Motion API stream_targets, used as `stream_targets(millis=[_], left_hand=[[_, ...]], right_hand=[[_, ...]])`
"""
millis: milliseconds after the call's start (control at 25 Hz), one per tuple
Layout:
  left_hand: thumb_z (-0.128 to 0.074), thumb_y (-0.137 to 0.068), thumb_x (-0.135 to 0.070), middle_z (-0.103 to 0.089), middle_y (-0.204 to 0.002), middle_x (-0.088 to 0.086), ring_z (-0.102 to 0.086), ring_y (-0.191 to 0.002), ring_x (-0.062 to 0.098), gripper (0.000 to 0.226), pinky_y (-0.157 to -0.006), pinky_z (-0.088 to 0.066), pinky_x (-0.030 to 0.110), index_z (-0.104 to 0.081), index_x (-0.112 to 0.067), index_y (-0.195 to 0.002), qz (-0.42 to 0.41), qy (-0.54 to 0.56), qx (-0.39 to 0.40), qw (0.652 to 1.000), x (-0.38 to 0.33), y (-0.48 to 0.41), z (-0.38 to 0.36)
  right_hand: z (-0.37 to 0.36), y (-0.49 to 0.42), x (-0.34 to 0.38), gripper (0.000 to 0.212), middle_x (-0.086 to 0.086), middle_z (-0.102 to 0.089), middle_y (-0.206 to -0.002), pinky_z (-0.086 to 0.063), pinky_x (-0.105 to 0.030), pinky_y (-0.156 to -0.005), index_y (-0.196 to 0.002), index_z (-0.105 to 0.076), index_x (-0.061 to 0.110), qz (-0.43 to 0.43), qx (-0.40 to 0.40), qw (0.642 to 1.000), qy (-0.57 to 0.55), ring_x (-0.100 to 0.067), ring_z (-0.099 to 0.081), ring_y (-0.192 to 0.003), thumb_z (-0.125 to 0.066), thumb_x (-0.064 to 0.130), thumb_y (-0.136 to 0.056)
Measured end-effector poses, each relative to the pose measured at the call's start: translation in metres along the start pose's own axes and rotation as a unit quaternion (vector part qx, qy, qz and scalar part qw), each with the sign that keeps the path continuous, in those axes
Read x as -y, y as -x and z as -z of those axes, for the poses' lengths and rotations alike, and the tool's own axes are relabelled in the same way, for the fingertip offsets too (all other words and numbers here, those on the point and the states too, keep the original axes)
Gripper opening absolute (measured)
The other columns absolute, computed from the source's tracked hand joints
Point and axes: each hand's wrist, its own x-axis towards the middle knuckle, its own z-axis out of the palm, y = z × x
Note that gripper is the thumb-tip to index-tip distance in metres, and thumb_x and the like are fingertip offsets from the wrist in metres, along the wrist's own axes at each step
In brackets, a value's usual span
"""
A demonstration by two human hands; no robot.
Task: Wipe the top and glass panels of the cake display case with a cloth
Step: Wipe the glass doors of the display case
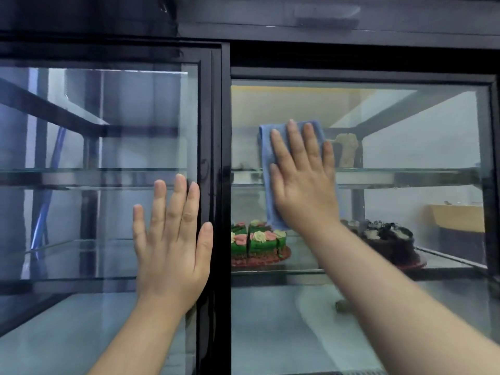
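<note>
The cake display case fills the view, with a black frame (226, 158) between a left glass panel (94, 131) and a right glass panel (419, 144). My right hand (303, 180) lies flat with straight fingers on a blue cloth (266, 158), pressing it against the right panel near its left side. My left hand (170, 244) rests flat on the left panel beside the frame, fingers straight and spread, thumb touching the frame.
Behind the right glass, a green cake with pink and white flowers (257, 242) and a dark chocolate cake (389, 239) sit on a lower shelf. A pale item (347, 150) stands on the upper shelf. The case's dark top edge (324, 31) runs overhead.
</note>
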Motion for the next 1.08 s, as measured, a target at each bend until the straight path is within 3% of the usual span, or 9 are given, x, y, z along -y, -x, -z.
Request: stream_targets(millis=[80, 200, 280, 400, 480, 680, 840, 1000, 1080], left_hand=[[-0.017, -0.097, -0.04, -0.01, -0.158, 0.002, -0.001, -0.146, 0.022, 0.058, -0.116, 0.001, 0.049, -0.014, -0.016, -0.15, 0.006, 0.009, -0.001, 1.0, -0.002, 0.0, 0.001], [-0.022, -0.096, -0.038, -0.008, -0.158, 0.005, -0.001, -0.146, 0.022, 0.059, -0.116, 0.004, 0.048, -0.01, -0.014, -0.149, 0.009, 0.04, -0.006, 0.999, -0.005, 0.0, 0.009], [-0.028, -0.096, -0.033, -0.01, -0.157, 0.009, -0.003, -0.145, 0.023, 0.059, -0.117, 0.003, 0.046, -0.012, -0.012, -0.148, -0.011, 0.086, -0.011, 0.996, -0.009, 0.008, 0.014], [-0.028, -0.097, -0.033, -0.013, -0.157, 0.007, -0.005, -0.146, 0.023, 0.057, -0.117, 0.0, 0.046, -0.014, -0.013, -0.149, -0.01, 0.103, 0.007, 0.995, -0.013, 0.047, 0.013], [-0.025, -0.097, -0.036, -0.011, -0.157, 0.005, -0.002, -0.146, 0.023, 0.058, -0.117, 0.002, 0.047, -0.011, -0.016, -0.15, 0.021, 0.094, 0.013, 0.995, -0.016, 0.072, 0.004], [-0.026, -0.097, -0.033, -0.007, -0.157, 0.005, 0.007, -0.145, 0.02, 0.059, -0.116, 0.006, 0.048, -0.007, -0.015, -0.15, 0.034, 0.048, 0.031, 0.998, -0.018, 0.086, -0.008], [-0.025, -0.096, -0.034, -0.006, -0.157, 0.006, 0.007, -0.145, 0.021, 0.06, -0.116, 0.006, 0.049, -0.002, -0.017, -0.15, 0.032, 0.05, 0.031, 0.998, -0.017, 0.087, -0.01], [-0.025, -0.097, -0.032, -0.008, -0.157, 0.008, 0.007, -0.145, 0.02, 0.058, -0.115, 0.007, 0.048, -0.008, -0.014, -0.149, 0.036, 0.048, 0.025, 0.998, -0.018, 0.088, -0.009], [-0.023, -0.097, -0.031, -0.006, -0.157, 0.01, 0.009, -0.144, 0.02, 0.057, -0.115, 0.008, 0.049, -0.007, -0.013, -0.149, 0.037, 0.047, 0.033, 0.998, -0.017, 0.084, -0.006]], right_hand=[[-0.006, 0.029, 0.025, 0.055, -0.007, -0.007, -0.159, -0.004, -0.048, -0.117, -0.151, -0.013, 0.021, 0.009, 0.008, 1.0, -0.002, -0.027, -0.003, -0.146, -0.021, 0.036, -0.099], [0.0, 0.125, 0.016, 0.052, -0.006, -0.022, -0.156, -0.017, -0.05, -0.115, -0.148, -0.029, 0.021, 0.232, 0.082, 0.969, -0.004, -0.028, -0.016, -0.145, -0.033, 0.034, -0.097], [0.002, 0.126, -0.015, 0.051, -0.005, -0.027, -0.154, -0.018, -0.048, -0.114, -0.146, -0.034, 0.024, 0.298, 0.092, 0.95, 0.013, -0.027, -0.021, -0.144, -0.036, 0.035, -0.096], [-0.003, 0.064, -0.004, 0.052, -0.009, -0.025, -0.154, -0.01, -0.048, -0.115, -0.147, -0.03, 0.02, 0.071, 0.014, 0.997, 0.011, -0.03, -0.019, -0.143, -0.032, 0.033, -0.097], [-0.008, 0.062, 0.027, 0.052, -0.01, -0.023, -0.155, -0.008, -0.05, -0.116, -0.148, -0.029, 0.019, -0.044, -0.01, 0.999, -0.011, -0.031, -0.017, -0.144, -0.03, 0.032, -0.097], [0.002, 0.153, -0.015, 0.049, -0.005, -0.031, -0.152, -0.018, -0.048, -0.115, -0.144, -0.038, 0.024, 0.285, 0.093, 0.954, 0.011, -0.028, -0.024, -0.142, -0.037, 0.035, -0.096], [-0.004, 0.101, 0.012, 0.052, -0.009, -0.023, -0.155, -0.012, -0.05, -0.116, -0.148, -0.022, 0.022, -0.009, 0.015, 1.0, -0.004, -0.026, -0.011, -0.144, -0.026, 0.036, -0.099], [-0.004, 0.164, 0.004, 0.049, -0.005, -0.026, -0.154, -0.011, -0.046, -0.116, -0.146, -0.031, 0.024, 0.214, 0.071, 0.974, 0.005, -0.026, -0.018, -0.144, -0.029, 0.038, -0.099], [0.002, 0.153, -0.025, 0.049, -0.006, -0.025, -0.154, -0.009, -0.045, -0.116, -0.147, -0.029, 0.023, 0.174, 0.072, 0.982, 0.028, -0.028, -0.02, -0.143, -0.029, 0.037, -0.1]])
